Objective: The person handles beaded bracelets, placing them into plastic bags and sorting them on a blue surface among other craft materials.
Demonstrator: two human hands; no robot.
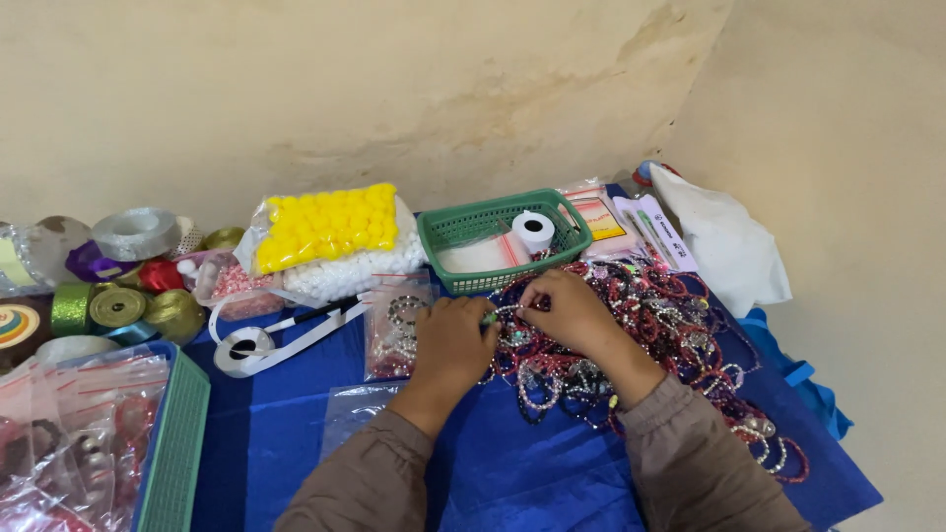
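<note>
My left hand (452, 340) and my right hand (572, 313) meet over a blue cloth (286, 414), fingertips pinched together on a beaded bracelet (503, 317) with pale and green beads. It is lifted from a big heap of beaded bracelets (680, 325) in red, pink and silver that spreads to the right. Under my left hand lies a small clear zip bag (389, 335) with beaded pieces inside. Brown sleeves cover both forearms.
A green basket (473, 236) with a white tape roll stands behind my hands. Bags of yellow and white balls (330, 232) lie left of it. Ribbon spools (118, 305), a teal tray (177, 443) of zip bags and a white plastic bag (724, 246) ring the table.
</note>
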